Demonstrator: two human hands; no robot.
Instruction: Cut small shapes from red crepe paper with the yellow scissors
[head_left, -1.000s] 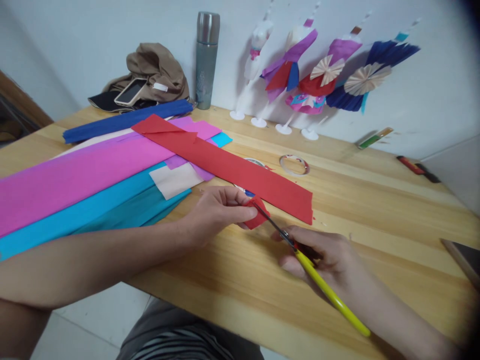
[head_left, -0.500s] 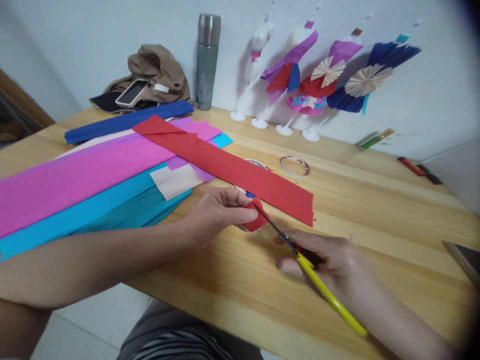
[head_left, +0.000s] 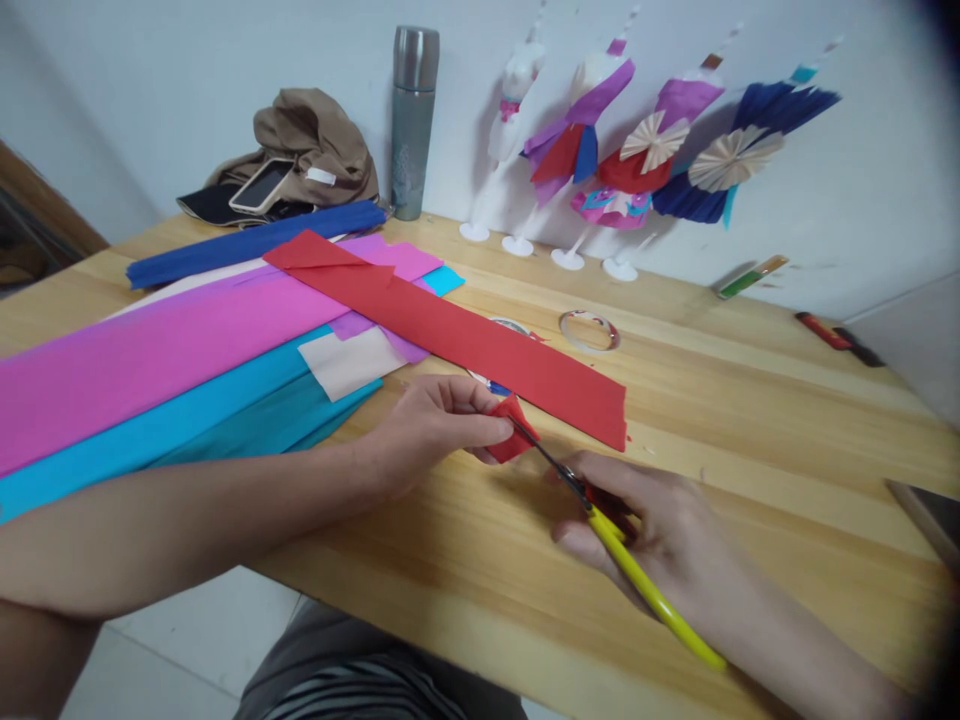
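Between thumb and fingers, my left hand (head_left: pixel 450 420) pinches a small folded piece of red crepe paper (head_left: pixel 516 440). My right hand (head_left: pixel 637 520) grips yellow-handled scissors (head_left: pixel 611 540), whose blades point up and left onto the red piece, close to my left thumb. Part of the scissors' handle is hidden behind my right fingers. Just beyond both hands lies a long strip of red crepe paper (head_left: pixel 487 340), lying slantwise with its left end over other coloured sheets.
Pink (head_left: pixel 180 340) and blue paper strips (head_left: pixel 187 430) spread leftward. A flask (head_left: pixel 415 130), a bundled brown cloth (head_left: pixel 315 140) and a phone (head_left: pixel 261 187) stand or lie behind. Several paper-dressed figures (head_left: pixel 637 160) lean against the wall. A tape roll (head_left: pixel 590 330) lies beyond the red strip.
The scissors and my right hand have shifted slightly; the blades now cross lower on the small red piece. My left hand keeps its pinch almost unmoved.
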